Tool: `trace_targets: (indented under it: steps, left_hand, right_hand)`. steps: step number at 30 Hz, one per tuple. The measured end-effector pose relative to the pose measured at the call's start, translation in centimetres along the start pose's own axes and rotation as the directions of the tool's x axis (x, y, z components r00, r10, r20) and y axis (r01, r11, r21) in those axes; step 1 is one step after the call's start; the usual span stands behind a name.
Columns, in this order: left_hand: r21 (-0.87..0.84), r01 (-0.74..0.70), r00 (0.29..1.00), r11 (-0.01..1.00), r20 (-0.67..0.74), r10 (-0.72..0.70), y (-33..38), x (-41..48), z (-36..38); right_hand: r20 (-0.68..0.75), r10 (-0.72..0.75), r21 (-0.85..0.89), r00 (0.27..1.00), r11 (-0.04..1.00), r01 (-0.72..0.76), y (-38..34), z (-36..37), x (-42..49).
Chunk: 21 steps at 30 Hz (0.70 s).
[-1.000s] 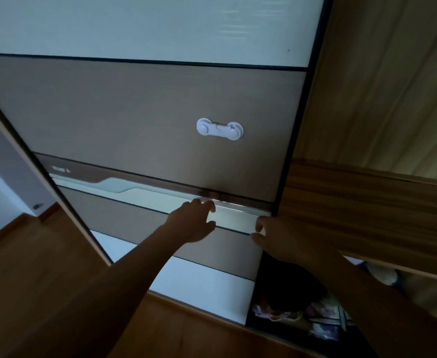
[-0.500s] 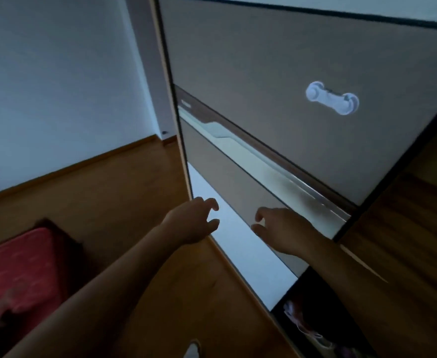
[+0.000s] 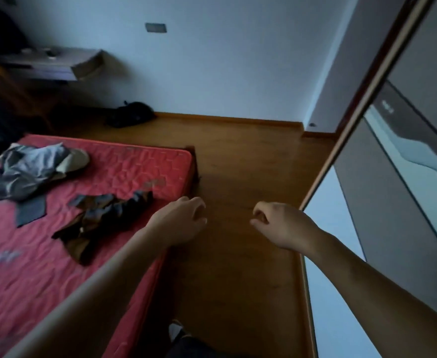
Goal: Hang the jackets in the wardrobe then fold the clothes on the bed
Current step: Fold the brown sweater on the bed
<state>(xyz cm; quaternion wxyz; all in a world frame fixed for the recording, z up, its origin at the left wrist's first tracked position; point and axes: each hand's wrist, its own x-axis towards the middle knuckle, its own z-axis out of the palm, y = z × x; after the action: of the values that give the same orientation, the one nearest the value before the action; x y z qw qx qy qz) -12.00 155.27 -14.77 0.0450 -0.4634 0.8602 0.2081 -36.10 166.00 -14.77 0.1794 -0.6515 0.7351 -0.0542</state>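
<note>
head: crumpled clothes on quilted red bed.

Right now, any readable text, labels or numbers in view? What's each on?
No text reads clearly.
White mark on the wardrobe door: too blurred to read.
Grey patches on the mattress: blurred, may not be print.

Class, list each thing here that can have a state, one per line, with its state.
left hand, loosely curled, holding nothing
right hand, loosely curled, holding nothing
grey clothes, crumpled and unfolded on the bed
dark garment, unfolded, sprawled near the bed's edge
wardrobe door, touched by neither hand; closed or not cannot be told
black bag, slumped on the floor
</note>
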Motion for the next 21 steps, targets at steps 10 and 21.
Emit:
trace_targets:
  steps: [10, 21]
  left_hand:
    - [-0.168, 0.323, 0.939, 0.931, -0.071, -0.338, -18.0, -3.7, -2.2]
    - [-0.268, 0.546, 0.812, 0.794, -0.065, -0.580, -31.2, -7.8, -2.4]
  right_hand:
    - [0.206, -0.265, 0.007, 0.942, 0.963, 0.270, -15.8, 2.8, 14.8]
    - [0.402, -0.485, -0.017, 0.777, 0.844, 0.536, -31.2, 9.5, 25.9]
